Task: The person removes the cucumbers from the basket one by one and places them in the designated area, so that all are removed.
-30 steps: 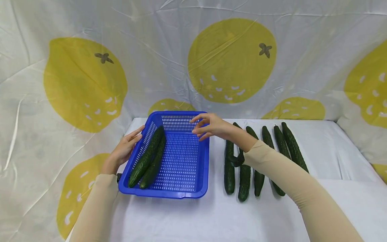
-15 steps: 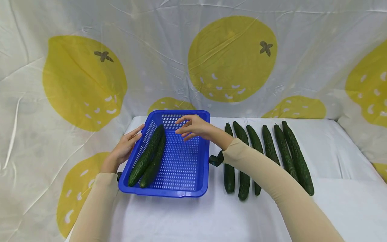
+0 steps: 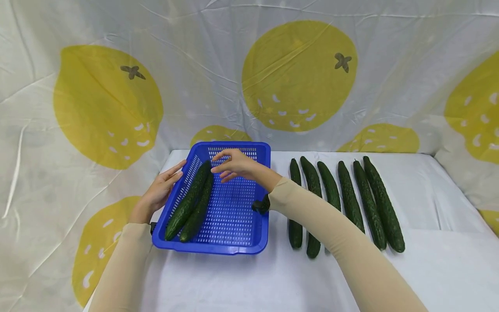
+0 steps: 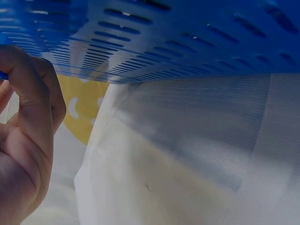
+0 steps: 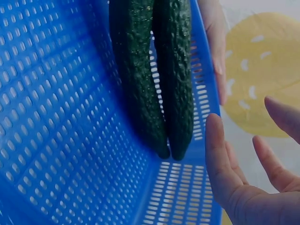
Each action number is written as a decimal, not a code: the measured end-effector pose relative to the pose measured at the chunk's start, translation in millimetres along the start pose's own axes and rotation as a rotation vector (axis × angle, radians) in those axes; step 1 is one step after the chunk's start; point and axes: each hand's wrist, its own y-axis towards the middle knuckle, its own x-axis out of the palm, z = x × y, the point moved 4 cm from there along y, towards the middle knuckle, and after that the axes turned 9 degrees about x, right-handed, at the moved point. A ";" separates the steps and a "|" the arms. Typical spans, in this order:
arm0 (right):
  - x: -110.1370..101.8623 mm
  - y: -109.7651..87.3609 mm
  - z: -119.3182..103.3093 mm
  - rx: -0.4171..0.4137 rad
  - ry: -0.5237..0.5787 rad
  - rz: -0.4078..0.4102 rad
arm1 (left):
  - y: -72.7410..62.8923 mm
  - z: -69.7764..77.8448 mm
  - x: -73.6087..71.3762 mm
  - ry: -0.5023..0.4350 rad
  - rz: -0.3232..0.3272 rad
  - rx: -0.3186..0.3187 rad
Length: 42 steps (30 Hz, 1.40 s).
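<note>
A blue plastic basket (image 3: 230, 250) with slotted walls stands at the left of the white-covered surface. At its left rim is my left hand (image 3: 160, 188); the left wrist view shows those fingers (image 4: 35, 101) bent at the basket's edge, gripping it. Two dark green cucumbers (image 3: 186, 210) lie side by side along the basket's left wall. Over the far half of the basket hovers my right hand (image 3: 235, 165), its fingers loosely spread and holding nothing. In the right wrist view, that hand's fingertips are beside the far ends of the two cucumbers (image 5: 173, 84).
Several more cucumbers (image 3: 351, 197) lie in a row on the white cloth (image 3: 249, 281) right of the basket. My right forearm crosses over some of them. Behind, a hanging white sheet (image 3: 202, 65) printed with yellow lemons closes off the back and sides.
My right hand has moved left, from the basket's right rim to near the cucumbers inside. The left hand and the basket stay almost in place.
</note>
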 end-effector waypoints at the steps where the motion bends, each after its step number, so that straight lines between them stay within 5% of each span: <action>1: 0.8 1.3 0.4 0.002 -0.007 0.006 | 0.2 -1.1 -1.1 0.004 0.001 0.000; 42: 69.1 50.7 37.8 0.085 0.048 0.150 | 0.6 -6.1 -4.3 0.047 0.011 0.010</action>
